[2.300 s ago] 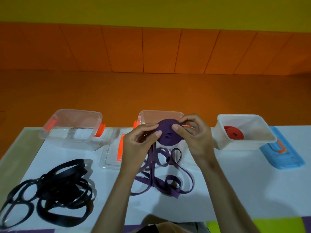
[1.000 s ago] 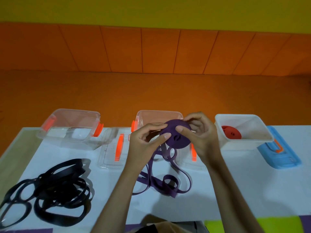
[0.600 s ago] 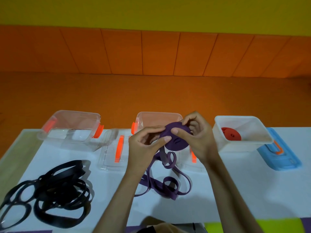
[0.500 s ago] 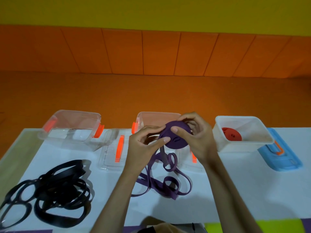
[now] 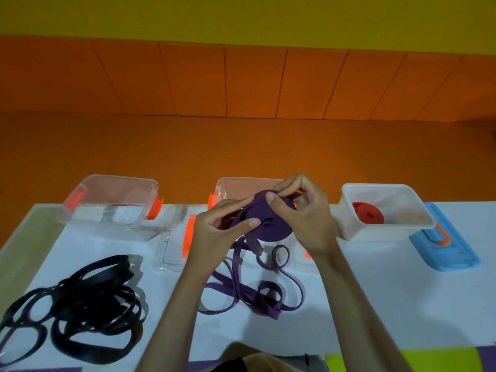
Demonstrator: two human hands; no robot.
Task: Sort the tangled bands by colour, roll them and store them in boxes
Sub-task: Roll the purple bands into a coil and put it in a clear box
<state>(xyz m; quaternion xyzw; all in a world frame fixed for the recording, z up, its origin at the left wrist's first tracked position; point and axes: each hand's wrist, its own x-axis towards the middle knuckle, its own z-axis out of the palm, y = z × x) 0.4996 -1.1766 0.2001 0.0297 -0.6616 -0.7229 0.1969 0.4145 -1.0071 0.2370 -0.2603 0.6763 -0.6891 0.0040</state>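
Pinching purple roll [image 5: 264, 224] between left hand [image 5: 214, 232] and right hand [image 5: 303, 218] fingers closed on its rim, tail [image 5: 252, 291] trailing onto table [image 5: 375, 291].

1. The purple roll [image 5: 264, 220] is wound larger than 2.3 s ago.
2. Less loose purple band [image 5: 252, 294] is left lying on the counter [image 5: 375, 291].
3. The right hand [image 5: 303, 210] thumb is shifted to the roll's upper edge.
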